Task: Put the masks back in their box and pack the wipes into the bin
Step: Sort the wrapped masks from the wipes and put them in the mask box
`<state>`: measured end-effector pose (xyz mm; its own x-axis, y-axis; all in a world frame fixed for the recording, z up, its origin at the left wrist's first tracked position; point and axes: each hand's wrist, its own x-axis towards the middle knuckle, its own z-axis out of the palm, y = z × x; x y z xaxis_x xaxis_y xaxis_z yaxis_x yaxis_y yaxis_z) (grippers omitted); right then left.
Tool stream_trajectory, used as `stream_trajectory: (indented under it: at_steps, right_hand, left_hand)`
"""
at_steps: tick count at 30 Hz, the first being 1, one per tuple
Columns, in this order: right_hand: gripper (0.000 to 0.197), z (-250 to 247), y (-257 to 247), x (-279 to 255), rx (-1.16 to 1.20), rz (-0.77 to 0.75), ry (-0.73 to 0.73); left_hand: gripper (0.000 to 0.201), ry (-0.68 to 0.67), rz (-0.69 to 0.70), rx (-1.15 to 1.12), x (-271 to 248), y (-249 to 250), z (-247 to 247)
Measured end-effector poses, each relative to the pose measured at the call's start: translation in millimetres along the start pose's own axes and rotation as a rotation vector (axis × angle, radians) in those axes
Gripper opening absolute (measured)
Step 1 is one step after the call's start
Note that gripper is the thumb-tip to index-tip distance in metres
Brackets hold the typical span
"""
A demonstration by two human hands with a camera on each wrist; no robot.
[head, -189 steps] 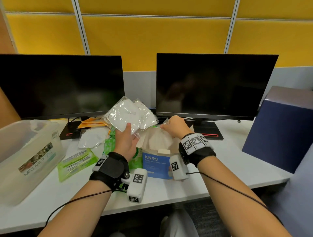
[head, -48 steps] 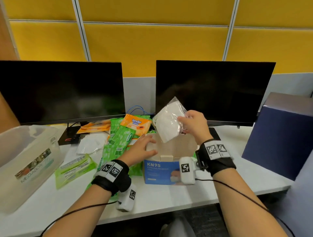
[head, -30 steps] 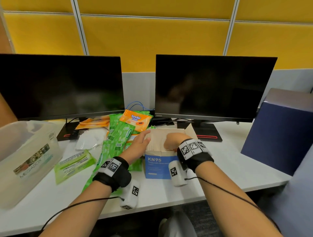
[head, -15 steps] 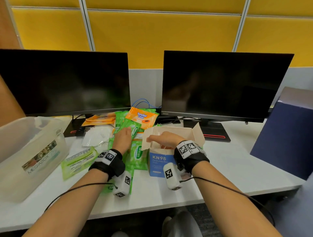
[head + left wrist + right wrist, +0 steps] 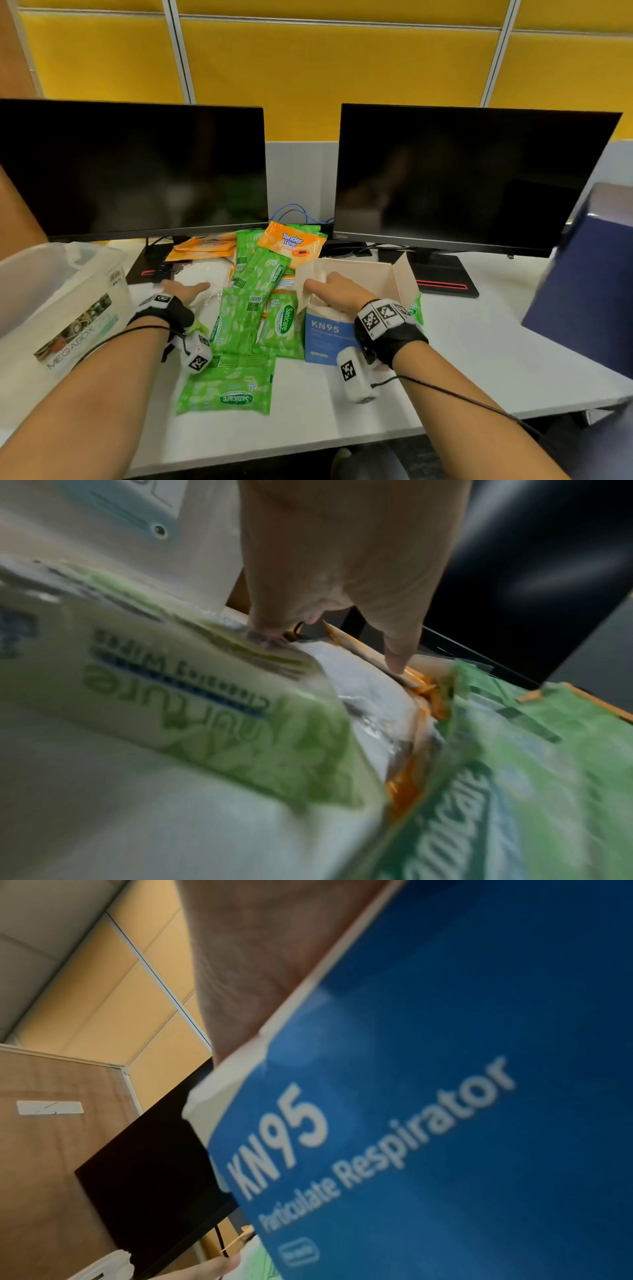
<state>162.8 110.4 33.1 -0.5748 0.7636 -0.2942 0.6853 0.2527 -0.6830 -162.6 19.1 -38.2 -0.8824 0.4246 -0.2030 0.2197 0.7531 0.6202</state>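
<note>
Your grip differs hand to hand: your left hand (image 5: 186,291) lies flat with straight fingers on a bagged white mask (image 5: 209,274), pressing on its wrapper and holding nothing; the left wrist view shows the fingertips (image 5: 394,664) touching that clear wrapper beside an orange edge; your right hand (image 5: 337,294) sits in the open top of the mask box (image 5: 327,337), fingers reaching to the left flap; whether they pinch the flap or a mask inside I cannot tell, as the box wall hides them in the right wrist view; the mask box stands on the worktop (image 5: 479,346) in front of the right monitor (image 5: 472,178), its blue face turned to you and its flaps up; the bagged white mask lies on the worktop by the foot of the left monitor (image 5: 133,171), just beside the heap of wipes; green wipe packs (image 5: 246,318) are piled between your two hands, touching the left side of the mask box, with one more green pack (image 5: 227,387) nearest you; an orange wipe pack (image 5: 291,243) lies on top at the back of the heap, and flat orange packs (image 5: 202,245) lie behind the mask; the clear bin (image 5: 58,298) stands at the left end of the worktop, well apart from the mask box; a dark blue box (image 5: 589,284) stands at the right edge.
</note>
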Motion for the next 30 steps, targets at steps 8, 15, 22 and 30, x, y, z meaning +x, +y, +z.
stream_trajectory:
  at_steps: [8, 15, 22, 30]
  right_hand:
    - [0.074, -1.9, -1.5, 2.9, -0.032, -0.019, -0.011]
    - [0.070, -25.6, -8.9, -17.6, 0.047, 0.072, -0.072]
    - [0.079, -45.8, 14.8, -29.2, 0.702, 0.079, -0.039]
    - [0.061, -51.3, 29.8, -30.9, 1.091, 0.064, -0.173]
  left_hand:
    - [0.040, 0.214, 0.111, -0.254, -31.5, 17.5, -18.5]
    - [0.031, -0.008, 0.278, -1.282, -119.7, 71.6, -24.8]
    - [0.035, -0.462, 0.468, -1.030, -188.6, 107.5, 22.2]
    - [0.055, -0.121, 0.747, -0.506, -215.2, 120.4, 51.7]
